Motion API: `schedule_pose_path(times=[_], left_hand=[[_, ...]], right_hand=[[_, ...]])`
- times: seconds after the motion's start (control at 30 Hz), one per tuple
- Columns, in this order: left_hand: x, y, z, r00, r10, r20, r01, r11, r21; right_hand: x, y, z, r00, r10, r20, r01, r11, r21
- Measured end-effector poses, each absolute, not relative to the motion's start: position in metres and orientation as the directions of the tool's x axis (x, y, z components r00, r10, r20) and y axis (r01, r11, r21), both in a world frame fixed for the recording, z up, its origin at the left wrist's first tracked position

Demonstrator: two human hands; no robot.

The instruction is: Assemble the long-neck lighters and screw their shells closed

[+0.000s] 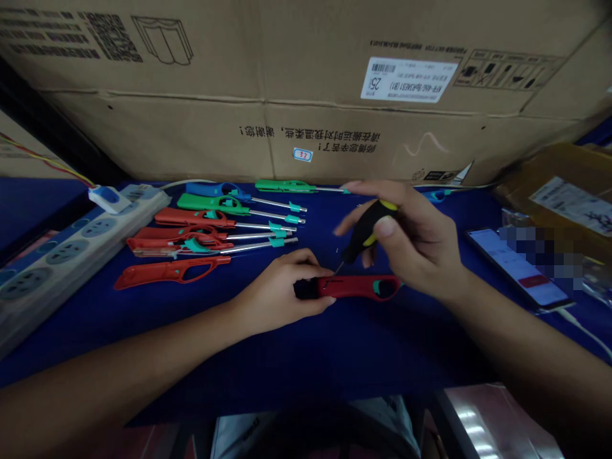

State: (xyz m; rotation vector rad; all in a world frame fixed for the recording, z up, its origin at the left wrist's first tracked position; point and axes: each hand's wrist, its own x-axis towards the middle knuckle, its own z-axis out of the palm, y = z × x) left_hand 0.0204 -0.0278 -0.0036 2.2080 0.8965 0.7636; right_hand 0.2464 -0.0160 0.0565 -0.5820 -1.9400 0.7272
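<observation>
My left hand (282, 287) pinches the left end of a red gas lighter (356, 287) that lies sideways on the blue table. Between my right thumb and fingers is a black and yellow screwdriver (366, 229), tilted so its tip meets the lighter's body near my left fingertips. My right hand (415, 242) hovers above the lighter's right end, which it partly hides. Left of my hands lie several lighters with metal stems, among them a green lighter (213, 203), a blue lighter (217, 190) and a red lighter (194, 217). Nearest me there is a red half shell (172, 273).
A large cardboard box (201, 134) stands along the back. On the left lies a power strip (67, 248) with a white plug (109, 199). A phone (519, 268) with a cable and a brown package (559, 172) lie at the right. Another green lighter (287, 185) rests by the box.
</observation>
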Motion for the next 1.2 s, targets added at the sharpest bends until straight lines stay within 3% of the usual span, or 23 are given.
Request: schedule_pose_path(times=[0.13,0.27,0.33,0.47,0.63,0.8,0.9,0.97,1.1,1.2], left_hand=[[0.021,-0.027,-0.006,0.601,0.744,0.291,0.373,-0.583,0.722],[0.022,-0.027,-0.007,0.589,0.750,0.302,0.376,-0.585,0.719],[0.022,-0.027,-0.007,0.586,0.755,0.295,0.382,-0.578,0.721],[0.023,-0.027,-0.005,0.589,0.756,0.284,0.383,-0.572,0.725],[0.022,-0.026,-0.006,0.589,0.747,0.307,0.380,-0.592,0.711],[0.023,-0.026,-0.005,0.598,0.741,0.306,0.377,-0.596,0.709],[0.024,-0.026,-0.005,0.588,0.748,0.307,0.381,-0.592,0.710],[0.024,-0.026,-0.004,0.591,0.747,0.306,0.378,-0.591,0.713],[0.023,-0.027,-0.003,0.592,0.747,0.303,0.385,-0.592,0.708],[0.023,-0.027,-0.004,0.588,0.749,0.306,0.393,-0.595,0.701]], right_hand=[[0.251,-0.019,0.066,-0.562,0.620,0.548,0.099,0.708,-0.699],[0.247,-0.019,0.071,-0.421,0.558,0.715,0.252,0.829,-0.498],[0.247,-0.018,0.073,-0.449,0.532,0.718,0.308,0.847,-0.434],[0.248,-0.019,0.074,-0.571,0.516,0.638,0.246,0.849,-0.467],[0.244,-0.017,0.071,-0.421,0.478,0.771,0.352,0.870,-0.347],[0.245,-0.014,0.073,-0.566,0.494,0.660,0.244,0.865,-0.438],[0.243,-0.015,0.074,-0.473,0.453,0.756,0.287,0.890,-0.354],[0.243,-0.017,0.076,-0.502,0.434,0.748,0.342,0.894,-0.289],[0.244,-0.021,0.080,-0.625,0.437,0.647,0.307,0.899,-0.311],[0.244,-0.020,0.080,-0.532,0.410,0.741,0.332,0.906,-0.264]])
